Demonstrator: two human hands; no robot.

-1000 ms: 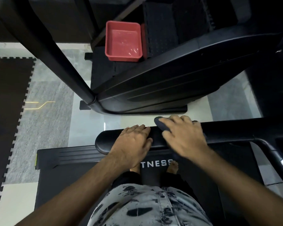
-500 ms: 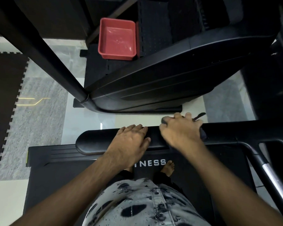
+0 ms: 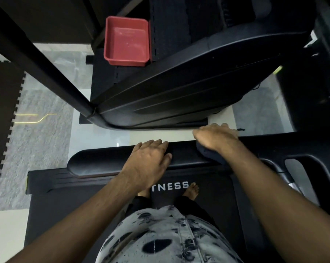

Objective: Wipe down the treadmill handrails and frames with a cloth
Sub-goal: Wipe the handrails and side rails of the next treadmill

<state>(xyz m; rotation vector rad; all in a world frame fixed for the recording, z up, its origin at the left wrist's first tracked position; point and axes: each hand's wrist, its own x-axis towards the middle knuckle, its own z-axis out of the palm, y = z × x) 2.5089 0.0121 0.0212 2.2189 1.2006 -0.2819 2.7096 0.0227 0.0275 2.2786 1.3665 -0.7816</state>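
- Treadmill deck (image 3: 84,205) fills 6 o'clock, "TNESS" lettering on the belt; person stands on it, bare foot (image 3: 191,192) just past the lettering.
- Console (image 3: 179,92), a big black housing, spans centre to 2 o'clock, with a post (image 3: 46,69) running off to 10 o'clock.
- Handrail (image 3: 103,160) crosses mid-frame from 9 to 3 o'clock.
- Foam mat (image 3: 0,111) along the 9 o'clock edge of the floor.
- Red tray (image 3: 126,42) at 12 o'clock, on a black base beyond the console.
- Left hand (image 3: 149,160) flat on the handrail at centre, fingers straight and released, holding nothing.
- Right hand (image 3: 215,137) at 2 o'clock of the left, fingers curled over the cloth and the rail's far edge.
- Cloth (image 3: 209,155), dark, bunched under the right palm, on the handrail.
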